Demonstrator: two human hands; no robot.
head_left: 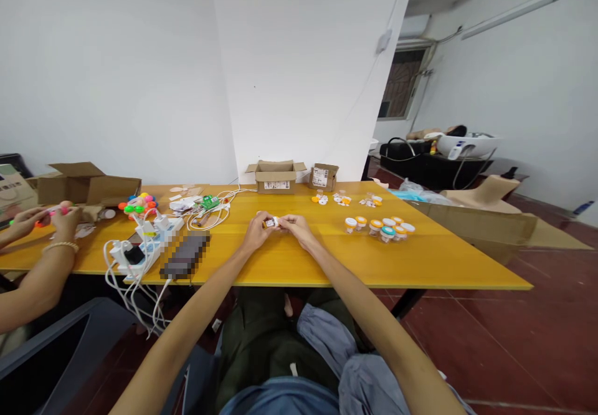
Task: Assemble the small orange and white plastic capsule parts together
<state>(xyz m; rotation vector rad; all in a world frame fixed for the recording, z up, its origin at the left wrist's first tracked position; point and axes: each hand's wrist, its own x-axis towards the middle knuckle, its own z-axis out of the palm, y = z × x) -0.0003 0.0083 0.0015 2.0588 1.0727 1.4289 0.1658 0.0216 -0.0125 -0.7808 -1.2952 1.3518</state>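
Above the yellow table (322, 265), my left hand (256, 233) is closed around a small orange-and-white printed piece (270, 222). Fingers of my right hand (299, 228) pinch its whitish right end, so both hands meet on it. Its exact shape is partly hidden by the fingers. To the right of my hands stand several small clear jars with lids: a white-lidded jar (350, 223), an orange-lidded jar (375, 225) and a teal-lidded jar (387, 233) among them. Farther back lie orange lids (344, 201) and white printed discs (322, 200) in loose groups.
An open cardboard box (276, 181) and a smaller box (323, 178) stand against the wall. At left are a power strip (154, 243) with cables, a dark blurred device (185, 256) and colourful rings (139, 204). A co-worker's hands (65, 219) handle a pink item.
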